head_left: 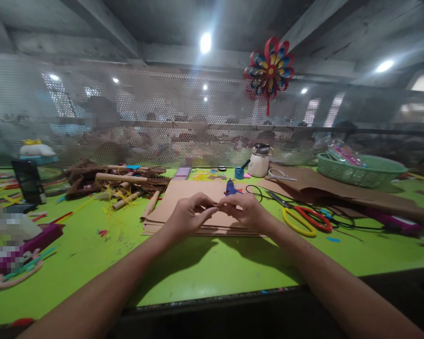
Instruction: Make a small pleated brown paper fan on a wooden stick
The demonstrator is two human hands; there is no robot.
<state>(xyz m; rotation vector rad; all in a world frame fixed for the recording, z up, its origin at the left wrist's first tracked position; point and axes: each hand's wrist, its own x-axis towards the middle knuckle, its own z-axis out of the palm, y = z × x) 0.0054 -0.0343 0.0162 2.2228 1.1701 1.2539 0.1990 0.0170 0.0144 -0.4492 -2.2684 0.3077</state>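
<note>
Both my hands meet over a stack of brown cardboard sheets (183, 195) on the green table (205, 268). My left hand (189, 214) and my right hand (245, 209) each pinch their fingertips together around a tiny piece between them that I cannot make out. A blue glue gun (230, 188) lies on the cardboard just behind my right hand. Scissors with yellow and red handles (305, 220) lie to the right of my right hand.
Brown sticks and fibre bundles (123, 181) lie at the left. A white jar (259, 161) and a small blue cup (239, 173) stand at the back. A green basket (360, 170) sits on brown paper at the right. A perforated screen with a paper pinwheel (269, 69) closes the back.
</note>
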